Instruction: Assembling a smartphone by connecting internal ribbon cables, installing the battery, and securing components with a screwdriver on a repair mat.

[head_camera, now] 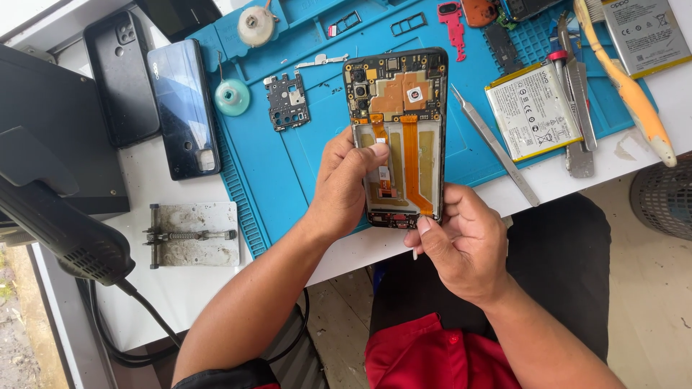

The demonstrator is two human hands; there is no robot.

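Note:
An opened phone (398,94) with its back removed lies over the blue work mat (288,166), showing a circuit board at the top and orange flex cables running down an empty battery bay. My left hand (344,186) grips its left side, thumb pressed on the flex cable near the bay. My right hand (461,241) holds the phone's bottom right corner, thumb against the lower edge.
Metal tweezers (494,144) lie right of the phone. A white battery (532,109), more tools and a yellow-handled brush (634,94) sit at the right. A small circuit board (287,102), two phone backs (184,108) and a metal holder plate (193,234) are at the left.

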